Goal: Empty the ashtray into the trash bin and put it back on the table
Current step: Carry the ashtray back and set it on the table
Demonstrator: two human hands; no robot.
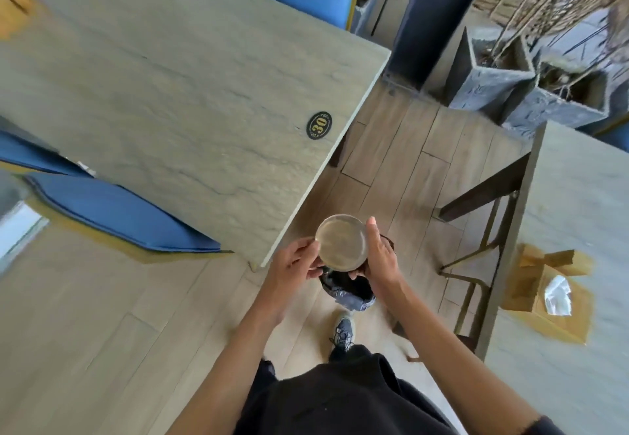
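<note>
Both hands (343,257) hold ashtray (341,242), seemingly above bin (347,293).

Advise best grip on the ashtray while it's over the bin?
Grip the ashtray by its round rim, from opposite sides, as the left hand and right hand do now. It is a shallow disc with no handle, held over the trash bin, so a two-sided rim hold probably controls tilt.

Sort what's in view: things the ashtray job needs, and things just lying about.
Needed: ashtray, held by left hand and right hand above the trash bin; table numbered 30.

Lying about: tissue box, blue chairs, stone planters.
</note>
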